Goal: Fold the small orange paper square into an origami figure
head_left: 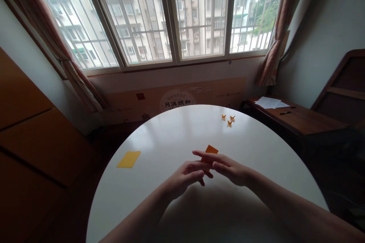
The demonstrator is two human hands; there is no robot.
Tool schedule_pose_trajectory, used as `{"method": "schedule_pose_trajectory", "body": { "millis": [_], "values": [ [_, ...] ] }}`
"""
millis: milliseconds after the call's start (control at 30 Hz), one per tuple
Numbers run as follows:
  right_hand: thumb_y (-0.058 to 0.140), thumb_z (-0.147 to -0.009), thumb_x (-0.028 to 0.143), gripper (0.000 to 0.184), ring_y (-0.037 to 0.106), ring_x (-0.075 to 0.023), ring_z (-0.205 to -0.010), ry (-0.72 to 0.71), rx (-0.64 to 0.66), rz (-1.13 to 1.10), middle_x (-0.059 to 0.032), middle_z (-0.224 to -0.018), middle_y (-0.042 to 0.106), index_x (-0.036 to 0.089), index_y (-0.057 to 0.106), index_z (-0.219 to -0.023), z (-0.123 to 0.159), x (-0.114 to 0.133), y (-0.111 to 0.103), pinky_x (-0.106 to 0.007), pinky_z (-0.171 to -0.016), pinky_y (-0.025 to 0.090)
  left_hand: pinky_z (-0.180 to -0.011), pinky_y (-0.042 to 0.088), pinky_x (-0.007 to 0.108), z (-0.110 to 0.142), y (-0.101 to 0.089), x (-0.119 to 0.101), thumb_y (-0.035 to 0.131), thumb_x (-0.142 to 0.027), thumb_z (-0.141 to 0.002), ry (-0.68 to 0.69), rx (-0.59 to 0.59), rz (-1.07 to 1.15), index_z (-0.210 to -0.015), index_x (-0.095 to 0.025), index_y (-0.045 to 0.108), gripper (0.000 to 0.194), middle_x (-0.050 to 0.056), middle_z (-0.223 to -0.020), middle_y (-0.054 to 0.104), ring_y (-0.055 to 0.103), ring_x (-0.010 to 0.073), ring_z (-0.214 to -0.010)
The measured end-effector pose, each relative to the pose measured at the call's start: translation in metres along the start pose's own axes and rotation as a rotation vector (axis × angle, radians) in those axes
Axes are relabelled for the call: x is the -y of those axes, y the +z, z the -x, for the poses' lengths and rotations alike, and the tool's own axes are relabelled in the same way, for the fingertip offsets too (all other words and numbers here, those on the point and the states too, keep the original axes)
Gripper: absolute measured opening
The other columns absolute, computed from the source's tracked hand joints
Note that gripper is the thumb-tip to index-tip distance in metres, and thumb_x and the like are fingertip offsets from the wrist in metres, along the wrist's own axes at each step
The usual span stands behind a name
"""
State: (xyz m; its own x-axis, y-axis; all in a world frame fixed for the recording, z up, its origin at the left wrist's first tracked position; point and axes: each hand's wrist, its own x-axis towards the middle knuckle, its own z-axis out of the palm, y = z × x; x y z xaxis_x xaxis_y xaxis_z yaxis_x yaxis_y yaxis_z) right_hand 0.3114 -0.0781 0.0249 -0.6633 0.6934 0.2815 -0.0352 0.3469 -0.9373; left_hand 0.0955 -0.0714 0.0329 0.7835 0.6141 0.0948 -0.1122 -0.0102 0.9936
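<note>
A small piece of orange folding paper [211,149] shows beyond my fingers near the middle of the white table [137,205]. My left hand [189,176] reaches in from the left, its fingers at the near edge of the paper and its thumb toward me. Over the paper's near part lies my right hand [228,167], with its index finger stretched out to the left and its fingertips overlapping those of my left hand. The fingers hide the paper's lower part, so its full shape and the left hand's exact hold are unclear.
A stack of yellow paper [129,159] lies at the table's left. Three small folded orange birds [229,123] stand near the far right edge. Beyond the table, a brown wooden bench [313,121] carries white sheets [268,102]. A window with bars is ahead.
</note>
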Motion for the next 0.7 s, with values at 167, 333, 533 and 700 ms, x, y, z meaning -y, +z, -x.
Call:
{"method": "schedule_pose_trajectory", "body": {
  "millis": [167, 333, 533, 700],
  "values": [
    [0.044, -0.096, 0.064, 0.066, 0.056, -0.0307, -0.123, -0.023, -0.091, 0.004, -0.0107, -0.135, 0.062, 0.024, 0.046, -0.148, 0.0, -0.003, -0.009, -0.052, -0.111, 0.032, -0.076, 0.05, 0.03, 0.001, -0.001, -0.002, 0.068, -0.043, -0.086, -0.027, -0.02, 0.026, -0.119, -0.022, 0.074, 0.039, 0.015, -0.119, 0.068, 0.062, 0.0271, -0.103],
    [0.045, -0.095, 0.063, 0.063, 0.03, -0.032, -0.146, 0.001, -0.278, -0.059, -0.009, -0.159, 0.037, 0.031, 0.043, -0.149, -0.002, -0.013, -0.018, -0.055, -0.115, 0.028, -0.074, 0.05, 0.03, 0.0, -0.004, 0.0, 0.066, -0.047, -0.086, -0.038, -0.077, 0.069, -0.117, -0.02, 0.074, 0.042, 0.017, -0.127, 0.065, 0.063, 0.0285, -0.104],
    [0.054, -0.095, 0.041, 0.06, 0.042, -0.0316, -0.14, -0.021, -0.462, 0.005, -0.0086, -0.157, 0.04, 0.039, 0.033, -0.152, -0.006, -0.025, -0.027, -0.056, -0.106, 0.041, -0.068, 0.05, 0.029, -0.002, -0.011, 0.005, 0.065, -0.052, -0.084, -0.005, -0.204, 0.22, -0.113, -0.017, 0.076, 0.047, 0.017, -0.123, 0.066, 0.064, 0.0261, -0.096],
    [0.06, -0.086, 0.018, 0.059, 0.045, -0.0289, -0.137, -0.126, -0.442, 0.324, -0.0071, -0.151, 0.046, 0.037, 0.051, -0.142, -0.005, -0.029, -0.018, -0.05, -0.101, 0.048, -0.065, 0.048, 0.027, -0.001, -0.012, 0.003, 0.062, -0.052, -0.084, -0.057, -0.212, 0.368, -0.104, -0.014, 0.078, 0.045, 0.015, -0.111, 0.07, 0.064, 0.0227, -0.088]
  ]
}}
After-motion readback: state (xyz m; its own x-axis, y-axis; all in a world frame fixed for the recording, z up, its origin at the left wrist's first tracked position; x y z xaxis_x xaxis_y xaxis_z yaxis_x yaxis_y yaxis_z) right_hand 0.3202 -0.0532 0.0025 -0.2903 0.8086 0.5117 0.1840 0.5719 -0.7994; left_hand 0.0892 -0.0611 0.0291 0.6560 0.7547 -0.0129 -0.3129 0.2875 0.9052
